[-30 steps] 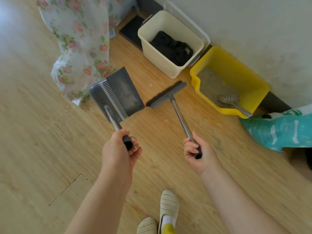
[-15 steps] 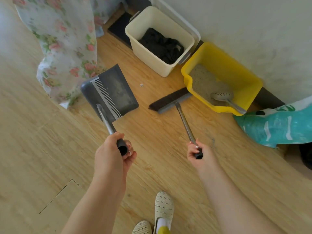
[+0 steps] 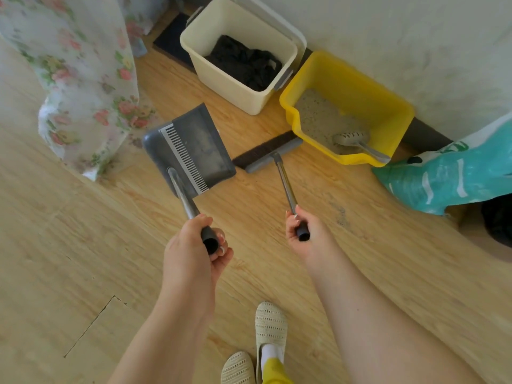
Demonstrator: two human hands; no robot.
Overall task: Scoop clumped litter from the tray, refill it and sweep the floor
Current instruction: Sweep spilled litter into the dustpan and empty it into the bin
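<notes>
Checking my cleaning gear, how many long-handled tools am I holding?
2: the dustpan in the left hand, the broom in the right hand.

A grey dustpan with a pale comb strip is seen at centre left, beside a brush with black bristles and a grey head. A bright yellow litter tray at upper right is filled with beige litter, a grey scoop lying in it. A cream bin at upper centre is lined in black. A white curtain at upper left is patterned with pink flowers and green leaves. A teal bag with white marks is seen at right, over a light wooden floor.
</notes>
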